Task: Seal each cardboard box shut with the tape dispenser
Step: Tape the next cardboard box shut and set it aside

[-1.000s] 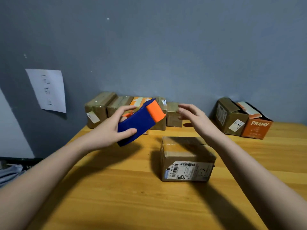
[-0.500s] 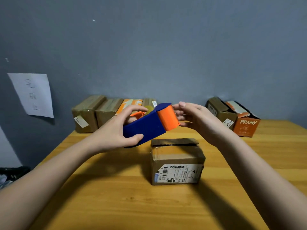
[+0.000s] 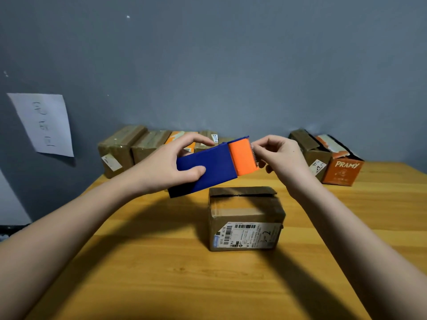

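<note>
matt cardboard box [image 3: 245, 218], grained wood table [image 3: 161, 273]

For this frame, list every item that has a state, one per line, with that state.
tape dispenser: held off the table, above the box, orange end toward the right hand.
left hand: grips the dispenser's blue body.
right hand: fingertips pinch at the dispenser's toothed edge.
labelled cardboard box: flaps folded down, top seam looks untaped.
brown box beside the PRAMY box: both with flaps open.
</note>
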